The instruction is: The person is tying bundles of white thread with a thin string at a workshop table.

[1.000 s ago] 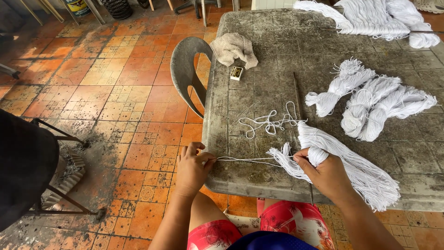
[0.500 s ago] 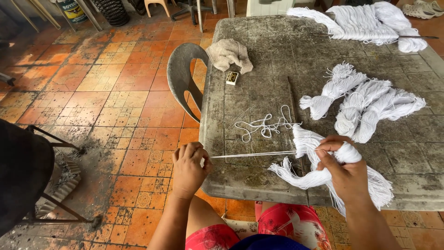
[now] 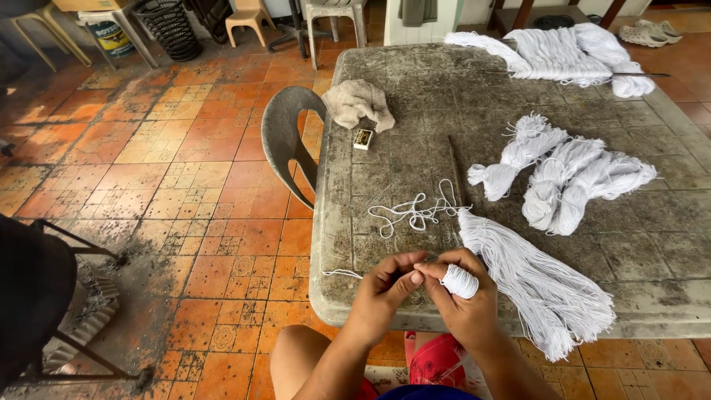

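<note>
Both hands have come together at the worktop (image 3: 370,244) edge: left hand (image 3: 386,290) fingers are pinching string, right hand (image 3: 463,300) is gripping the yarn bundle (image 3: 533,285); loose cord (image 3: 415,211) is lying at twelve o'clock.

Weathered grey table (image 3: 415,96), crumpled beige cloth (image 3: 360,102) and small box (image 3: 363,138) upper left, loose white string (image 3: 415,211), thin stick (image 3: 455,167), white yarn bundles (image 3: 570,178) (more at far edge), tassel (image 3: 533,285) lower right.
</note>
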